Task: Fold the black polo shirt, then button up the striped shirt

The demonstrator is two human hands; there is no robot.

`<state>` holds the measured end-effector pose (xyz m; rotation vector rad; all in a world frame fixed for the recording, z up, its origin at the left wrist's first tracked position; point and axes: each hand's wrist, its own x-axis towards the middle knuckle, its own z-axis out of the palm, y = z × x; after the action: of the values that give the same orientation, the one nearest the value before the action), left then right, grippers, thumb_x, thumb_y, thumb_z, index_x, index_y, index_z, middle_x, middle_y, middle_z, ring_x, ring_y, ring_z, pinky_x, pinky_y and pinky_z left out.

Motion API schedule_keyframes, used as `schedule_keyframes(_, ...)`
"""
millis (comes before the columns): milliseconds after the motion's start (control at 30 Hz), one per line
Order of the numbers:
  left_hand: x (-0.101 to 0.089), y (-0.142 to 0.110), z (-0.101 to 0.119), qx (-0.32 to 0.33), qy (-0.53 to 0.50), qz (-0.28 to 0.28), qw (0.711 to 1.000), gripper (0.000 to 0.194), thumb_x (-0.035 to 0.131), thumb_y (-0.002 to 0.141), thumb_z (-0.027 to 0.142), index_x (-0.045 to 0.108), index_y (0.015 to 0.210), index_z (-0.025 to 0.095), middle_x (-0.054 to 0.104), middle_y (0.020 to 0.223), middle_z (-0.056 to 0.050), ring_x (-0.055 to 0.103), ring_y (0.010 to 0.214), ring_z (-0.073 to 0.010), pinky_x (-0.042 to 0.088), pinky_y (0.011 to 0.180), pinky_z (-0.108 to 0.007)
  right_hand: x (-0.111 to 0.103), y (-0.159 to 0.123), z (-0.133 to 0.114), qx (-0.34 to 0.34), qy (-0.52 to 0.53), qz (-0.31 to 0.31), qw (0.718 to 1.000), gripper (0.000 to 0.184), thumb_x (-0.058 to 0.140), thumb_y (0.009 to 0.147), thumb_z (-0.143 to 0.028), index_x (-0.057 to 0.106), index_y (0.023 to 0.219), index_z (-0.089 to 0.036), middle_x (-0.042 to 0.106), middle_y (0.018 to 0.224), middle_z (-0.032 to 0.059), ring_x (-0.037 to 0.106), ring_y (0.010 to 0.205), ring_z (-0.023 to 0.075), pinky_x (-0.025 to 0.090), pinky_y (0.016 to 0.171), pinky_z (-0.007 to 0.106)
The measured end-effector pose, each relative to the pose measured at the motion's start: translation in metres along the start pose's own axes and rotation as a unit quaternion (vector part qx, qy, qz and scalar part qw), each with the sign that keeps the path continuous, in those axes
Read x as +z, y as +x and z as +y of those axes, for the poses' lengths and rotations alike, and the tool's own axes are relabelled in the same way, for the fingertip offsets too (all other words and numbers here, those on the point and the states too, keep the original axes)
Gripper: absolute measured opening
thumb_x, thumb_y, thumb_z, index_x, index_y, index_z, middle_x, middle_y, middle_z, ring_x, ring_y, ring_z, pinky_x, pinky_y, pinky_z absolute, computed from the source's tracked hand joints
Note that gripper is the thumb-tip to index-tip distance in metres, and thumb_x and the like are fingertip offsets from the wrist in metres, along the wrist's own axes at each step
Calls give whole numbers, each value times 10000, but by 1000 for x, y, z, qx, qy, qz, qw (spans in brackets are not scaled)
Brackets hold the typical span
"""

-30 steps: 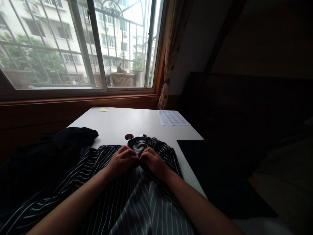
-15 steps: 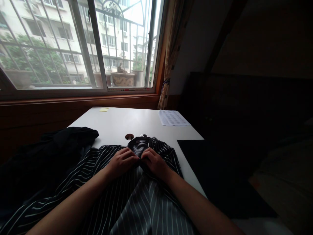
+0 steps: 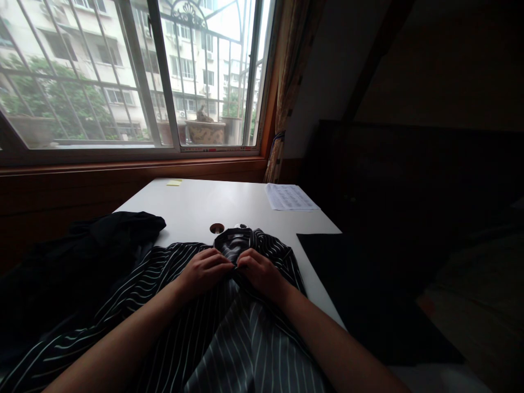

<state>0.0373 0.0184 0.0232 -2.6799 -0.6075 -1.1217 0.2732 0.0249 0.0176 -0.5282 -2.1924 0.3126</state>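
Observation:
A black shirt with white stripes (image 3: 180, 338) lies spread over the near part of the white table, its collar pointing away from me. Below the neckline its front falls apart, showing the paler inner side of the cloth. My left hand (image 3: 208, 268) pinches the front edge just under the collar. Close beside it, my right hand (image 3: 260, 273) grips the opposite edge, with the fingertips of both hands nearly meeting. Whether a button sits between them is hidden by the fingers.
Dark crumpled clothing (image 3: 82, 262) lies left of the shirt. A yellow sticky note (image 3: 174, 182) and printed sheets (image 3: 291, 197) rest on the table's (image 3: 213, 199) far side. A round cable hole (image 3: 216, 228) lies beyond the collar. Dark flat material (image 3: 360, 295) covers the right edge.
My fingers shift very slightly at the shirt's neckline while keeping their hold. The shirt and the things around it stay where they were.

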Motion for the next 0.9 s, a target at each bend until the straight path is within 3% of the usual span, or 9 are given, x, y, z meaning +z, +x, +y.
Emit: schedule_keyframes(900,-7,1,5,44,38,17,998,255,594,947,142,643,1190,202,721,1014,-66,607,811,-160,526,705,-309,-6,1,-7,-45,-27,15,999,146,500,969,-135,593,999,-242,606,1006,52,614,865,160,587,751,313)
